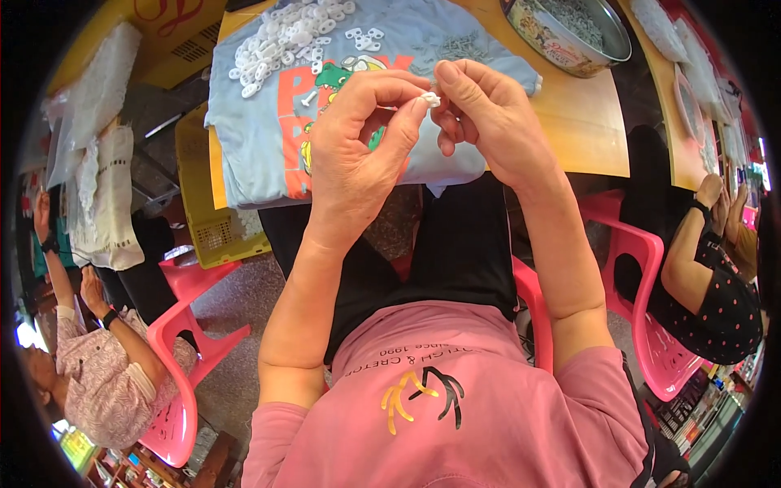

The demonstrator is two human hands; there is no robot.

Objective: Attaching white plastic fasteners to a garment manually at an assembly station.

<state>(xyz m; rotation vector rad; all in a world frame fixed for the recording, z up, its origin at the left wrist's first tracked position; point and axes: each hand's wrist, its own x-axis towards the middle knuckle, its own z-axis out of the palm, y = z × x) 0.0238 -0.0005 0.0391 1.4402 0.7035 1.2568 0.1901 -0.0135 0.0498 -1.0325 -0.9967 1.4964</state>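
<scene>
Between the thumb and forefinger of my left hand (358,150) is a small white plastic part (430,99). My right hand (496,114) is close against it, thumb and forefinger pinched together; what they hold, if anything, is too small to make out. Both hands are above a blue printed T-shirt (244,154) spread over the table. A heap of white plastic pieces (281,45) lies on the cloth at the far left, with a few similar pieces (364,37) apart from it. Beyond my right hand, small grey screws (455,46) are scattered. A single white piece (309,98) lies left of my hands.
A round tin (561,37) full of grey screws stands at the far right of the wooden table (598,122). Yellow crates (220,232) are at the left. Pink chairs (639,244) flank me, with a seated person (122,382) on the left and another (708,276) on the right.
</scene>
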